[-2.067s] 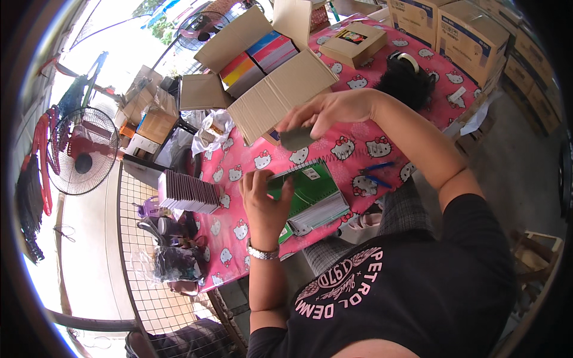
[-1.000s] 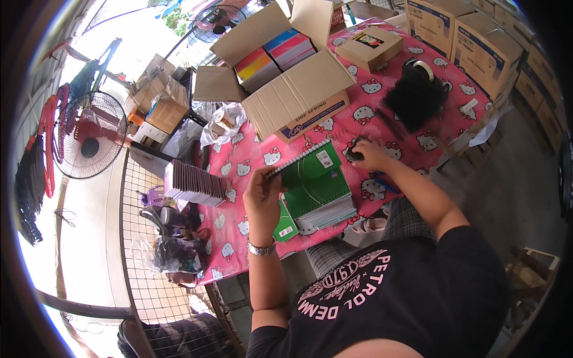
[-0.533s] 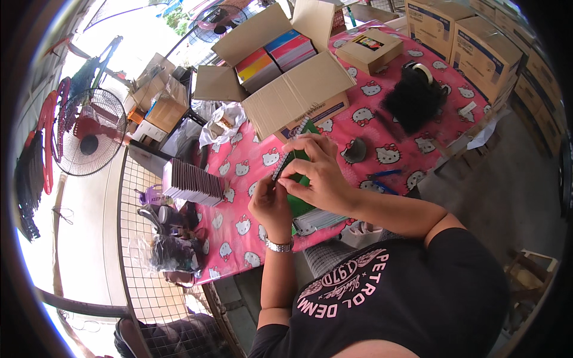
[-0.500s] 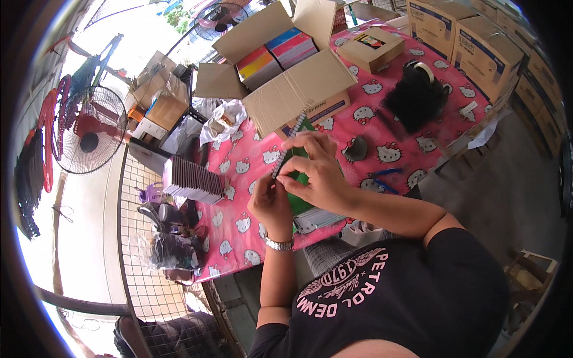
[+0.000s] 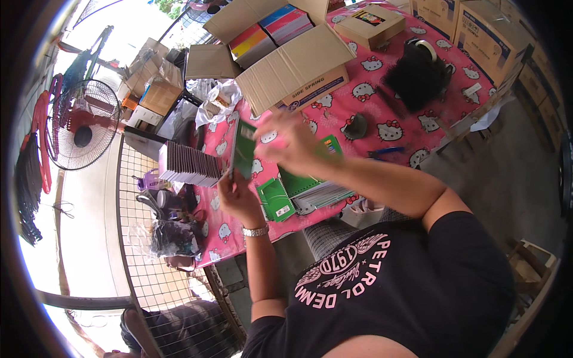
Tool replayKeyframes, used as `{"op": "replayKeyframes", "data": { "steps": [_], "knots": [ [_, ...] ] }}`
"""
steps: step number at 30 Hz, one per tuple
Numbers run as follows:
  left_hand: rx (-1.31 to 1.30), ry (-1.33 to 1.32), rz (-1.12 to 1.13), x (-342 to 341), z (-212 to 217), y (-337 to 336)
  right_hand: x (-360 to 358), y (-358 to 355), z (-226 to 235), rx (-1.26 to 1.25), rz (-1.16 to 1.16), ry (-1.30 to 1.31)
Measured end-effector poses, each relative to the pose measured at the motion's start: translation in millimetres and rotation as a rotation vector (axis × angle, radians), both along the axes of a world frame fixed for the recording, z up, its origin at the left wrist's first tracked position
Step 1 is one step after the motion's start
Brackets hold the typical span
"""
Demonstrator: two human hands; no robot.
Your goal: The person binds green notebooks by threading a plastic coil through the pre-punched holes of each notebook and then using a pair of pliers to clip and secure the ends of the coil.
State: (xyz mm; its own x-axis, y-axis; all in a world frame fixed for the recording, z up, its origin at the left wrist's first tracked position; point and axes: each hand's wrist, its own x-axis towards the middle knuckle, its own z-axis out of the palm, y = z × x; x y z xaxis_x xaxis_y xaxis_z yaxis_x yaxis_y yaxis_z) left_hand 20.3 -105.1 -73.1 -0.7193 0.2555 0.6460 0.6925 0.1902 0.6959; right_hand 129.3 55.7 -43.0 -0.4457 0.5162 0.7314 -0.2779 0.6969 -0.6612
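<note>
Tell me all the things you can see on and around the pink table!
green notebook: one, green, upright in the left hand
notebook stack: a few, green, table's near edge
tablecloth: one, pink with cartoon cats, on the table
open box: one, brown cardboard, far side, colourful books inside
small box: one, brown, far right of table
black bundle: one, black, right of table
stack of booklets: one, purplish, table's left end
fan: one, red centre, left
cartons: several, brown, right
left hand: holds the green notebook
right hand: blurred, at the notebook
</note>
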Motion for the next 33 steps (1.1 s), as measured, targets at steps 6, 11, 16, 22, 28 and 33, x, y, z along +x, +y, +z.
{"op": "replayKeyframes", "data": {
  "steps": [6, 11, 16, 22, 28, 33],
  "knots": [
    [0.323, -0.811, 0.163, -22, -142, -92, 71, 163, -100, -0.039, -0.494, -0.464],
    [-0.384, -0.517, 0.423, -8, -162, -99, 124, 217, -207, 0.129, -0.854, -0.832],
    [-0.564, -0.246, 0.458, -10, -140, -100, 122, 235, -222, 0.286, -0.778, -1.113],
    [-0.376, 0.502, -0.160, 66, 12, -5, 120, 239, -166, 0.106, -0.703, -1.159],
    [-0.821, 0.567, -0.587, 100, 52, 27, 105, 216, -113, 0.068, -0.658, -0.754],
    [-0.785, 0.316, -0.760, 77, 88, 30, 121, 133, -31, 0.004, 0.139, -0.342]
  ]
}}
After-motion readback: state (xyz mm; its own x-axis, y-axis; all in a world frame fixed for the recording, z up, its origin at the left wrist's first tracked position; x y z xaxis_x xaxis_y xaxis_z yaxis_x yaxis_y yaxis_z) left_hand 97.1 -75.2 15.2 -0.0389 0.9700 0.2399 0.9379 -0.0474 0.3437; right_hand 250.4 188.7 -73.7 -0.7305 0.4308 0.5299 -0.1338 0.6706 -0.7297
